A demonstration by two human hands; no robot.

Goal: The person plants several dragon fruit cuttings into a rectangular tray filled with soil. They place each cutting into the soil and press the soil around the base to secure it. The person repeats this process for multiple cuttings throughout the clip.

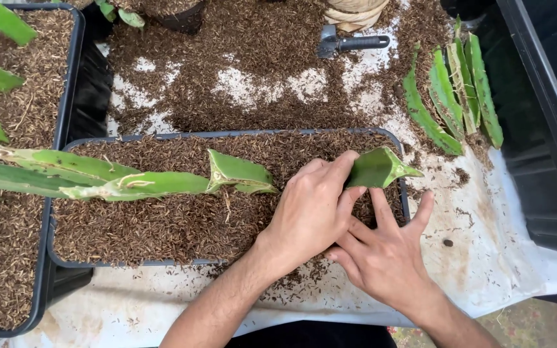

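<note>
My left hand (311, 206) grips a short green three-ribbed cactus cutting (381, 167) and holds it tilted at the right end of a long black tray (227, 135) filled with brown husk. My right hand (381, 251) lies just below it, fingers spread flat on the husk and the tray's front right rim, touching the left hand. Further left in the same tray sit another short cutting (240, 174) and longer cuttings (98, 177) lying across the husk.
Several loose green cuttings (452, 96) lie on the white sheet (498, 225) at the right. A dark hand scoop (352, 44) lies at the top amid spilled husk. A second husk-filled tray (8, 129) with cuttings stands at the left, a black bin (549, 129) at the right.
</note>
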